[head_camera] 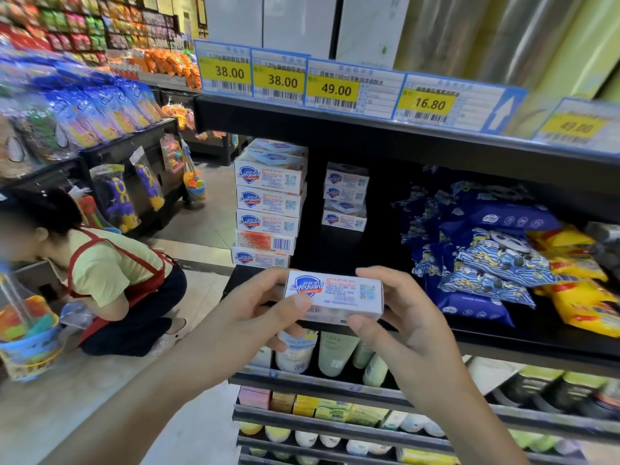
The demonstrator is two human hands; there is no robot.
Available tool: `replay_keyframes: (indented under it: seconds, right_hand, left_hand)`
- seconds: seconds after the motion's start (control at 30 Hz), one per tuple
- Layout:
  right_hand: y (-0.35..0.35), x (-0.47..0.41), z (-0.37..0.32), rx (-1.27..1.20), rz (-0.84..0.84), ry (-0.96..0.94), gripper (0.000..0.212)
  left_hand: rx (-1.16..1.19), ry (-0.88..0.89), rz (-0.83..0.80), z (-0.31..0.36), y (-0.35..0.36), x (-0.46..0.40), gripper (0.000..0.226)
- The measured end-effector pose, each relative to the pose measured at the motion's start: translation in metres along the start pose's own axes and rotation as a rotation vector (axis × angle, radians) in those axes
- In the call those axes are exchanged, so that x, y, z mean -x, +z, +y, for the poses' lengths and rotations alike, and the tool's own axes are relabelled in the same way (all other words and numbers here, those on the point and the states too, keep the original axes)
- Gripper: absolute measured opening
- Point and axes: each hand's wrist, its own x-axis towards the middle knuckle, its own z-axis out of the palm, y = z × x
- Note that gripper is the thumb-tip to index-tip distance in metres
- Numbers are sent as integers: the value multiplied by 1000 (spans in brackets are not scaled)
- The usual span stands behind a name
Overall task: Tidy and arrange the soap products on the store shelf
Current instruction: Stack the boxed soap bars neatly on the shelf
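My left hand (265,307) and right hand (399,313) each pinch one end of a soap box (335,295), held just in front of the shelf (536,344) edge, long axis running left to right. The tall stack (268,203) of matching boxes stands far and left of it; a shorter stack (345,198) sits farther back, almost straight ahead. I judge the left hand nearer the tall stack. The box already lies parallel to those stacked, so placing needs no turn.

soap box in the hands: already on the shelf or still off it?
Off the shelf. The soap box is held in front of the shelf edge, left hand and right hand pinching its ends.
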Motion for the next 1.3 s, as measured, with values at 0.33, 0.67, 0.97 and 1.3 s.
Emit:
replay_keyframes:
  seconds: [0.33,0.67,0.97,1.3]
  right_hand:
    - [1,-1,-4,-194,97,102,41]
    - [0,-4,-13,-299,137,263,49]
    - [1,-6,-16,-385,61,376,45]
    - [2,-8,-17,-419,25,479,47]
  left_hand:
    - [-122,149,28,-10,-2,1,74]
    - [-437,326,124,-15,1,-3,98]
    - [-259,298,66,-8,7,-4,91]
    - [-59,236,36,-11,9,-6,57]
